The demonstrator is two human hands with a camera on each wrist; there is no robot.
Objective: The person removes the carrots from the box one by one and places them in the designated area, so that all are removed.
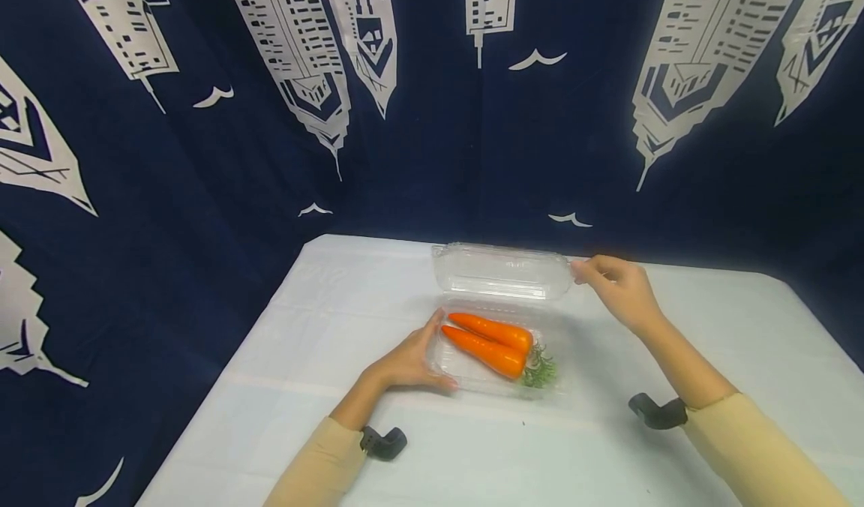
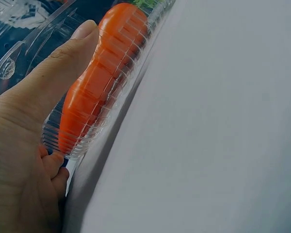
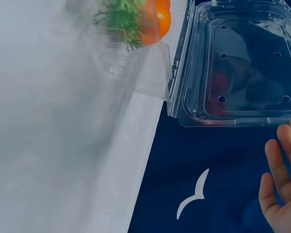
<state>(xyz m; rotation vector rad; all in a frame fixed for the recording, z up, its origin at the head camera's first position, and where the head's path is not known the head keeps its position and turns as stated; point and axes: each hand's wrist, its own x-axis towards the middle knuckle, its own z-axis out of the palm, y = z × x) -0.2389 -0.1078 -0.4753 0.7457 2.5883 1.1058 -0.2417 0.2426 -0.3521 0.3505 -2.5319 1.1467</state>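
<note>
lid (image 1: 502, 273) standing raised, right hand (image 1: 621, 291) seemingly pinching at three o'clock, left hand (image 1: 409, 358) gripping tray (image 1: 467, 372) at nine; next swing's needing steadiness.

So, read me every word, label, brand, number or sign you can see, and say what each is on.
No readable text anywhere.
Clear plastic hinged lid: a small round mark at one corner, too blurred to read.
Two orange carrots: no visible label.
Navy cloth backdrop: white skyline print, no legible lettering.
</note>
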